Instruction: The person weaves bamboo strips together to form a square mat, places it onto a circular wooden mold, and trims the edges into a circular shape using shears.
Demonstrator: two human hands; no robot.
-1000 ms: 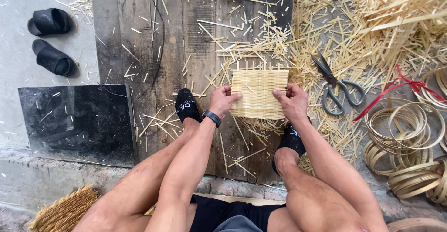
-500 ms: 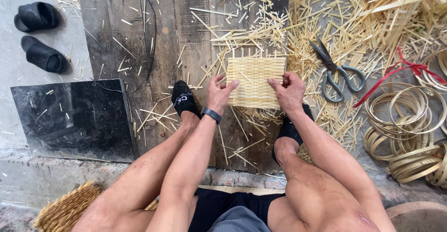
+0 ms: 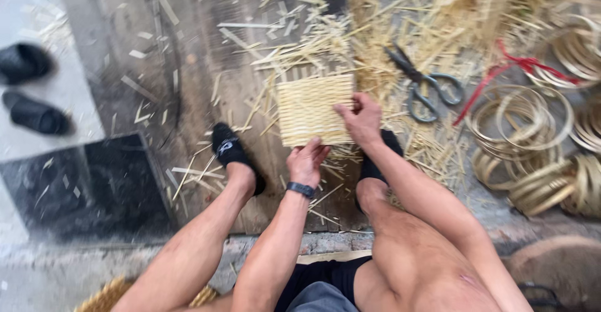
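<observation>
A small square woven bamboo mat (image 3: 308, 106) lies on dark wooden boards (image 3: 188, 86) between my feet. My left hand (image 3: 307, 161), with a black wristband, grips the mat's near edge. My right hand (image 3: 359, 119) holds the mat's right edge, fingers pressed on the weave. Loose strip ends stick out around the mat. My feet in black socks rest on either side, the left foot (image 3: 230, 150) and the right foot (image 3: 383, 155).
Grey-handled scissors (image 3: 422, 85) lie right of the mat among heaps of bamboo strips (image 3: 438, 17). Coiled bamboo hoops (image 3: 526, 136) and a red ribbon (image 3: 507, 67) sit at the far right. Black sandals (image 3: 28, 93) and a dark slab (image 3: 81, 187) are on the left.
The view has shifted and blurred. My left hand moved from the mat's left side down to its near edge; my right hand stays on the right edge.
</observation>
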